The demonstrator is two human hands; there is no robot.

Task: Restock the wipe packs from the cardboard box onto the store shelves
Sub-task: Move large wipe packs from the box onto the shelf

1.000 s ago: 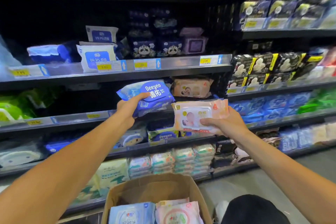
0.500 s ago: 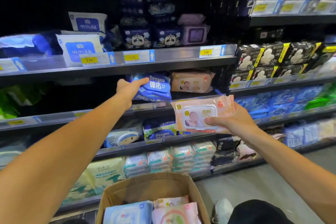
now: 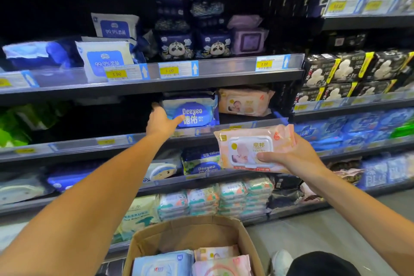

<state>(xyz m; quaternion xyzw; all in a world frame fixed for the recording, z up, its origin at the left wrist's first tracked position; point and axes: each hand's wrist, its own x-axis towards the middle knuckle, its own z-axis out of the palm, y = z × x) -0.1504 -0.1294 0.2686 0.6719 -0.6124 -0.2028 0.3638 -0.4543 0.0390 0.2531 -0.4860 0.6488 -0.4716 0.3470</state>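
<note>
Our left hand has just pushed the blue Deeyeo wipe pack onto the shelf, fingers still around it; our right hand grips the pink pack, next to shelve.

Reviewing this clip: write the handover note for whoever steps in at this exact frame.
Left hand: on the blue Deeyeo pack, which sits on the middle shelf; thumb on its front, fingers hidden behind its left edge, so the grip is unclear.
Right hand: grips a pink baby-wipe pack in front of the shelves, not yet shelved.
A matching pink pack already lies right of the Deeyeo pack.
Cardboard box below holds more blue and pink packs.
Left: shelve the held pink pack, then empty the box.
</note>
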